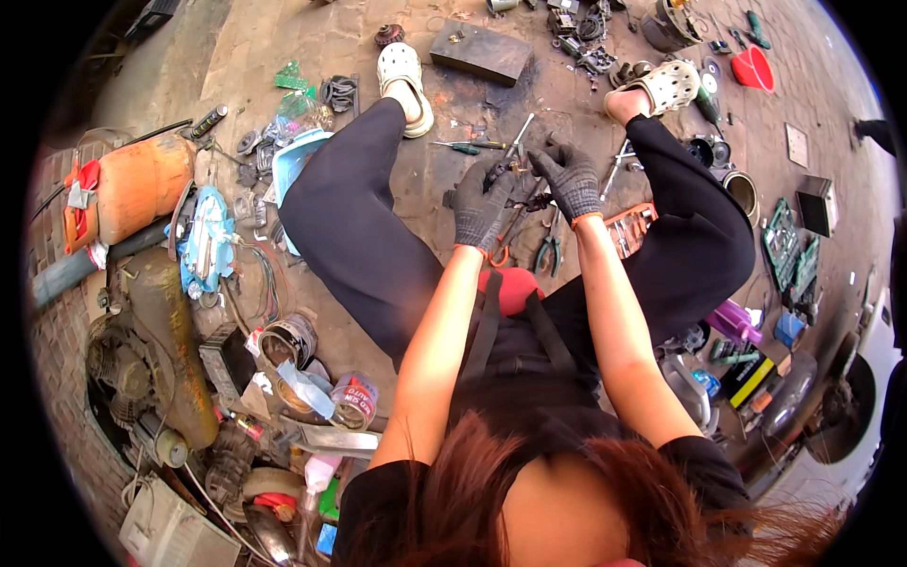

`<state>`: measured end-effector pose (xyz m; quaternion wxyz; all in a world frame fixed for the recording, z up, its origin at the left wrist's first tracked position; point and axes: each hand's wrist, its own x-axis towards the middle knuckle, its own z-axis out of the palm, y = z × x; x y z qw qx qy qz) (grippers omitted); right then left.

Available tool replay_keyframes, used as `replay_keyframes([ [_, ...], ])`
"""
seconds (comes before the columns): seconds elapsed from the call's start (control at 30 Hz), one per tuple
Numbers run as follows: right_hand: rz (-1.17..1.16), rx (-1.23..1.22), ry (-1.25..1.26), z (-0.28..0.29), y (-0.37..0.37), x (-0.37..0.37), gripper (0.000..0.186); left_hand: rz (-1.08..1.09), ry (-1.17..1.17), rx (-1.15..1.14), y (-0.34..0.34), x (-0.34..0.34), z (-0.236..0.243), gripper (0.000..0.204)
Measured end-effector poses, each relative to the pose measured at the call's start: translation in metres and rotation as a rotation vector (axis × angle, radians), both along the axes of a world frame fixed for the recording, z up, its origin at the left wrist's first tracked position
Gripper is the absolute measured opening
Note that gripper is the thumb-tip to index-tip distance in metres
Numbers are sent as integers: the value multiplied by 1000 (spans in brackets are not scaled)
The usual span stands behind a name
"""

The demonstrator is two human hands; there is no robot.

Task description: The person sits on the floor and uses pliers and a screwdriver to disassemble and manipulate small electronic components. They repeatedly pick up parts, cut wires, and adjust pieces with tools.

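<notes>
Both my hands wear dark grey work gloves with orange cuffs. My left hand point(480, 203) and my right hand point(570, 180) meet over a small dark metal part point(515, 175) held between my knees above the ground. My left hand cups the part from the left; my right hand's fingers pinch it from the right. A thin metal rod or screwdriver shaft point(520, 132) sticks up out of the part, away from me. I sit low, with my legs in black trousers spread and white clogs point(404, 80) on my feet.
Pliers point(548, 253) and an orange tool tray point(631, 227) lie on the ground under my hands. A dark flat block point(482, 52) lies ahead. An orange gas cylinder point(132, 189), wires and motor parts crowd the left; a socket set point(789, 246) and cans lie at the right.
</notes>
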<state>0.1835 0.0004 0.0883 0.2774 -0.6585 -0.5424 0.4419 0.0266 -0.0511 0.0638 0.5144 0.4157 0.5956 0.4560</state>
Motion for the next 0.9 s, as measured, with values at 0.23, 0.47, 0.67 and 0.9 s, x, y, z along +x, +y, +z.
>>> replay_keyframes([
  [0.23, -115, 14, 265, 31, -40, -9, 35, 38, -408, -43, -27, -12, 34, 28],
  [0.47, 22, 302, 175, 66, -48, -9, 32, 39, -610, -10, -30, -9, 60, 35],
  [0.67, 293, -13, 250, 88, -49, -11, 34, 60, -761, 16, -27, -5, 72, 38],
  [0.9, 62, -185, 637, 98, -54, -16, 45, -25, -733, 3, -22, -8, 84, 41],
])
